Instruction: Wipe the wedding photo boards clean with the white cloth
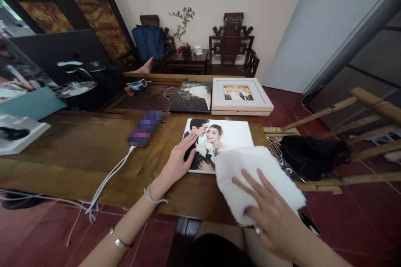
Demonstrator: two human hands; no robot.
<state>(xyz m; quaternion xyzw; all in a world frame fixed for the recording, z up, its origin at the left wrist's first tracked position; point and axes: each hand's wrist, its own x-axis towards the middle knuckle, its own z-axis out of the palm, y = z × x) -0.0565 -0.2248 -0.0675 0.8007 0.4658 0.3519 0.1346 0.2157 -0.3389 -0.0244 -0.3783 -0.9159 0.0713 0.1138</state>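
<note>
A glossy wedding photo print (232, 135) lies flat near the front edge of the wooden table (78, 150). My left hand (177, 162) rests on its lower left corner, fingers stretched flat, holding it down. My right hand (269, 210) lies spread on a white fluffy cloth (250, 175) that covers the print's lower right part and hangs over the table edge.
A dark photo print (192, 96) and a white framed photo (239, 96) lie further back. A blurred device (145, 127) with white cables sits at centre left. Black bag (310, 156) on bamboo rack at right. Pans (75, 87) far left.
</note>
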